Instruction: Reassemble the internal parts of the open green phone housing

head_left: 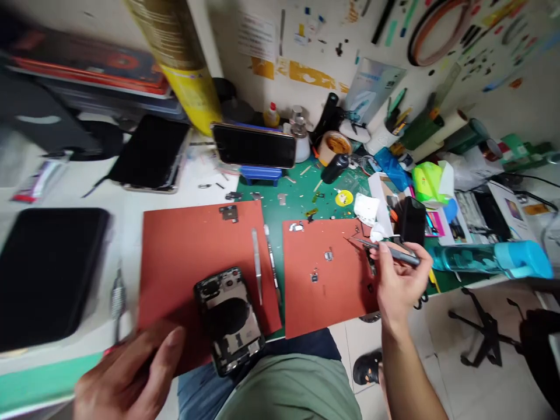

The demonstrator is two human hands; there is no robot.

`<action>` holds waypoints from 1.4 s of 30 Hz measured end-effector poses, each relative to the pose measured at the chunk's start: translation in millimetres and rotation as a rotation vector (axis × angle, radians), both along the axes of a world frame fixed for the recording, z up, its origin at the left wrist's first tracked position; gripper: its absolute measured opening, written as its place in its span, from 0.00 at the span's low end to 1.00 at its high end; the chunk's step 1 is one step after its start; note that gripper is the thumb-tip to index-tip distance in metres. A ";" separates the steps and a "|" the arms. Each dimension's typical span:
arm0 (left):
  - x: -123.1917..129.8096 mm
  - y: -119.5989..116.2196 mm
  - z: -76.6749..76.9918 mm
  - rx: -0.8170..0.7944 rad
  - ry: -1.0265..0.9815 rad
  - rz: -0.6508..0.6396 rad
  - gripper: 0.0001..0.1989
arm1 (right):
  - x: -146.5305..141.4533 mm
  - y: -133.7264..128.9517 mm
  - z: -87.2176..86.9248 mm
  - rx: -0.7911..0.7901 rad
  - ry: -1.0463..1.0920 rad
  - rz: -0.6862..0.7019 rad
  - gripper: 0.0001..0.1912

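Observation:
My right hand (pixel 400 280) grips a slim precision screwdriver (pixel 400 254) by its dark grey handle, its thin shaft pointing left over the right red mat (pixel 345 303). Small metal phone parts (pixel 328 255) lie on that mat. My left hand (pixel 131 370) is low at the left, thumb apart from the fingers, near the lower corner of the left red mat (pixel 170 251). An opened phone (pixel 231 321) lies tilted there, its inside facing up. Partly behind the left hand is a knurled metal tool (pixel 117 297); whether they touch is unclear.
Metal tweezers (pixel 256 265) lie beside the phone. A dark-screened phone (pixel 254 146) leans on a blue stand. Black tablets (pixel 52 274) and a phone (pixel 149 151) occupy the left. At right are a blue water bottle (pixel 494 258), a black phone (pixel 412 220) and crowded boxes.

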State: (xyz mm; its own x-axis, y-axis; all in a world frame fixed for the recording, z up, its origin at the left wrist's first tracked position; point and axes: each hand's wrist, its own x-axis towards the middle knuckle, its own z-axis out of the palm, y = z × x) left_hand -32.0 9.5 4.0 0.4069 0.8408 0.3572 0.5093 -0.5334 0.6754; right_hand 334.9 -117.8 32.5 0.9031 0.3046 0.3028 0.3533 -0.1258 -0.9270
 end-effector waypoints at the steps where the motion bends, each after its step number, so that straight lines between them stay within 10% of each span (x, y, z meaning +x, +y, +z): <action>1: 1.2 -1.7 3.4 -0.018 0.022 -0.025 0.06 | -7.6 -2.1 4.1 0.029 0.026 0.018 0.25; 14: 17.0 -12.2 3.9 -0.231 -0.205 -0.154 0.08 | -144.6 9.4 9.3 0.053 0.490 0.485 0.17; 42: 17.4 -9.4 -3.0 -0.238 -0.349 -0.254 0.07 | -165.2 13.1 9.8 0.057 0.497 0.525 0.18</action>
